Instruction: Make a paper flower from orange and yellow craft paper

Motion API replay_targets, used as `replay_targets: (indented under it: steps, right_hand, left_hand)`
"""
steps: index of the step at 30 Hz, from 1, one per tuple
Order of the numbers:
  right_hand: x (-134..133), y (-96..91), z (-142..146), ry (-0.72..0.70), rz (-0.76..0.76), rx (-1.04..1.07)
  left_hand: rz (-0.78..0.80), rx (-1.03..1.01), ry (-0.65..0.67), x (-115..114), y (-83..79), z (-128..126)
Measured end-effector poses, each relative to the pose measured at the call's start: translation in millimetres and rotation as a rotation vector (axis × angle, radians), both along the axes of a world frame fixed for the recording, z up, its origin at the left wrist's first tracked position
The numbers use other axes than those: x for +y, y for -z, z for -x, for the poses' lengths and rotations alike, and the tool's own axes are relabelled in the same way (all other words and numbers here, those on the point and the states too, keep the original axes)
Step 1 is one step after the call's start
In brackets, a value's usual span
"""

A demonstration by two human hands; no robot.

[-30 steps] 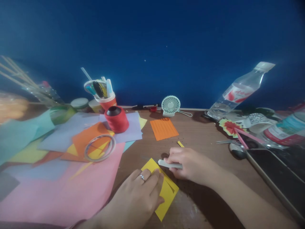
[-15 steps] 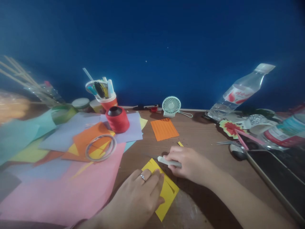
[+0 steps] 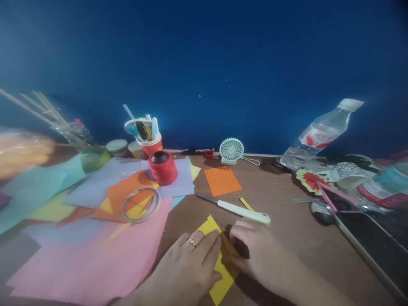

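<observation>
A folded yellow paper (image 3: 219, 272) lies on the wooden table near the front edge. My left hand (image 3: 185, 272), with a ring on one finger, lies flat on the paper's left part, fingers stretched out. My right hand (image 3: 255, 250) rests at the paper's right edge with its fingers curled down and pinching the yellow paper. A white-handled knife (image 3: 237, 208) lies free on the table just beyond my right hand. A thin yellow strip (image 3: 247, 204) lies beside the knife.
Sheets of coloured paper (image 3: 86, 250) cover the left, with a tape roll (image 3: 140, 204) and red thread spool (image 3: 163, 167). An orange pleated paper (image 3: 222, 180), small fan (image 3: 231, 150), pen cup (image 3: 147, 136), plastic bottle (image 3: 318, 134), paper rosette (image 3: 310, 178) and dark tablet (image 3: 372, 238) are around.
My right hand has let go of the white-handled knife, which now lies on the table, and has moved down onto the yellow paper's right edge. The view has tilted slightly.
</observation>
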State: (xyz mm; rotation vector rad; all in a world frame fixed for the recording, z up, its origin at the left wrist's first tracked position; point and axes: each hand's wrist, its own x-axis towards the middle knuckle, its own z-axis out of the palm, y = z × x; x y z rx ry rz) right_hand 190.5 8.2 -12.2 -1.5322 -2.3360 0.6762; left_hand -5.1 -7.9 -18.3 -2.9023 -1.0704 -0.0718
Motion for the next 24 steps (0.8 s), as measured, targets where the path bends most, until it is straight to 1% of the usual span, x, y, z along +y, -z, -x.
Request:
replay_targets:
  steps: [3, 5, 11, 14, 18, 24]
  right_hand:
    - [1, 1.1, -1, 0.01, 0.068, 0.063]
    - [4, 1.1, -2, 0.031, 0.094, 0.092]
    - [11, 5.1, -6, 0.089, 0.097, 0.16]
    - [13, 7.7, -9, 0.054, 0.03, 0.179]
    - [14, 5.8, -11, -0.041, -0.127, 0.112]
    - [7, 0.5, -7, -0.056, -0.228, 0.003]
  left_hand:
    - [0.028, 0.003, -0.03, 0, -2.5, -1]
    - [0.058, 0.015, -0.072, 0, -5.2, -1]
    - [0.095, 0.021, -0.133, -1, -9.9, -2]
    - [0.077, 0.02, -0.145, 0, -11.2, -1]
    - [0.048, 0.033, -0.161, 2, -15.0, 0]
    - [-0.016, 0.033, -0.163, 3, -17.2, 0]
